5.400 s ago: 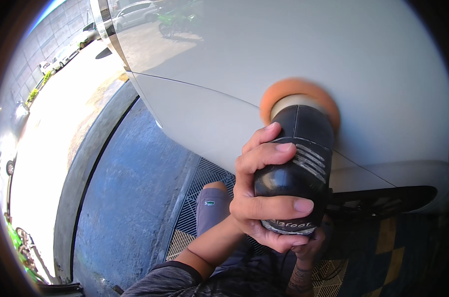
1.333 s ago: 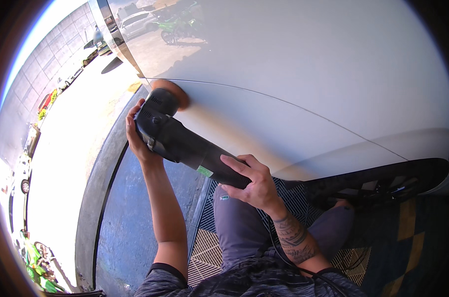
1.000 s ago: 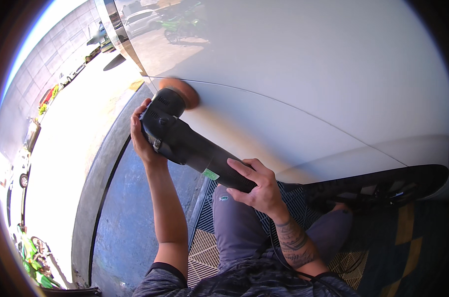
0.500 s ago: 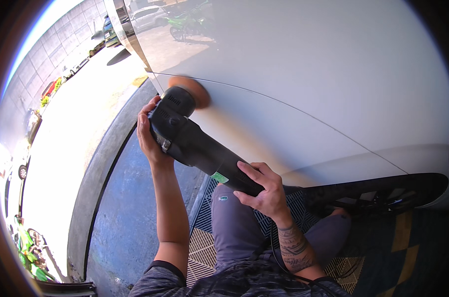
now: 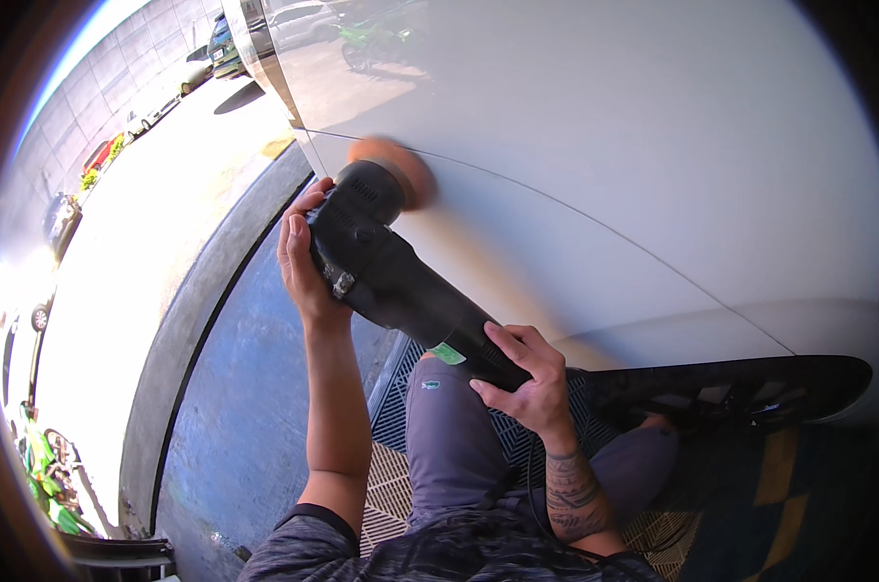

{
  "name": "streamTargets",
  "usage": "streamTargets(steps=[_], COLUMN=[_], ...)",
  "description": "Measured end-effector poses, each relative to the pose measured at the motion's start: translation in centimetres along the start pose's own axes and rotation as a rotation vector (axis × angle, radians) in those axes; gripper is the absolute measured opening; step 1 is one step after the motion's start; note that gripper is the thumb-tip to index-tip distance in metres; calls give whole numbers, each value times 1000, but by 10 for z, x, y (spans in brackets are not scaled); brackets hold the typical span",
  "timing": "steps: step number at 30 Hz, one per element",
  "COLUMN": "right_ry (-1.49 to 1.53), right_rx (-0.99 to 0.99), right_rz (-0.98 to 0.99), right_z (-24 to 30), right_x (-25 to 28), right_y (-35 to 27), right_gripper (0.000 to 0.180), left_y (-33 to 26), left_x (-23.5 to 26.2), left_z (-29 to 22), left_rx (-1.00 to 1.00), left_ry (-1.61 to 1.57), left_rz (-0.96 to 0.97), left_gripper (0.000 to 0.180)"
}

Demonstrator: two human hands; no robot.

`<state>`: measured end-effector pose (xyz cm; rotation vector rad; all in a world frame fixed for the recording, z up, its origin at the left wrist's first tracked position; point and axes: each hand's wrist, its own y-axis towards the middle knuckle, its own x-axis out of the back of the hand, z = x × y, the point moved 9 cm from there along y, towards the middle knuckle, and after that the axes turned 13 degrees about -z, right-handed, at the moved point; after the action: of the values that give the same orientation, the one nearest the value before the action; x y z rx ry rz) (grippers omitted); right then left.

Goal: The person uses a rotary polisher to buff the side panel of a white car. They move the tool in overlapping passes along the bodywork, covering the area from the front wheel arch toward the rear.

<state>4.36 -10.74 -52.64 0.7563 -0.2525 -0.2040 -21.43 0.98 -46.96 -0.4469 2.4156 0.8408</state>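
Your left hand point(image 5: 302, 254) grips the black polisher's point(image 5: 400, 276) head at frame centre — its orange pad point(image 5: 400, 167) presses the white car panel point(image 5: 594, 145) — while your right hand point(image 5: 522, 383) wraps its handle.

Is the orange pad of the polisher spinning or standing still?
Spinning, it seems: the orange pad looks blurred against the white car panel.

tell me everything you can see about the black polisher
The black polisher is a long matte plastic machine lying slantwise, head up-left. Its orange pad, blurred, presses on the pale car panel. The left hand grips the head; the right hand holds the rear handle by a green sticker.
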Motion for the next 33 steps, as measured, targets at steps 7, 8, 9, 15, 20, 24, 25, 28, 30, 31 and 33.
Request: streamTargets(steps=[7,8,9,15,20,24,25,28,30,31,33], right_ry=[-16,-15,-14,-12,-1,-6,-2,5,9,17,32], right_rx=[-25,-19,-13,12,1,1,6,13,8,10,16], right_rz=[-10,-14,-18,-7,-10,-7,-11,-23,-28,-32,-42], right_z=[-4,-4,-3,-3,-8,-9,-9,-9,-9,-9,-10], right_x=[9,10,11,18,24,29,31,35,37,38,40], right_y=[-4,-5,-5,-10,-16,-20,-20,-22,-23,-23,-25], right_gripper=[65,65,65,70,70,71,71,72,73,73,73], left_y=[-11,-11,-11,-18,-25,-29,-30,-35,-36,-37,-38], left_x=[-15,-15,-15,-20,-28,-31,-32,-35,-37,-37,-41], left_z=[-10,-9,-8,-8,-9,-10,-9,-9,-8,-7,-10], left_rx=[-4,-3,-3,-8,-6,-11,-10,-10,-12,-13,-10], left_ry=[-70,-72,-74,-109,-112,-99,-99,-96,-92,-88,-100], left_rz=[-12,-13,-14,15,32,41,47,62,55,51,71], left_gripper=[43,43,43,39,36,37,37,38,38,39,38])
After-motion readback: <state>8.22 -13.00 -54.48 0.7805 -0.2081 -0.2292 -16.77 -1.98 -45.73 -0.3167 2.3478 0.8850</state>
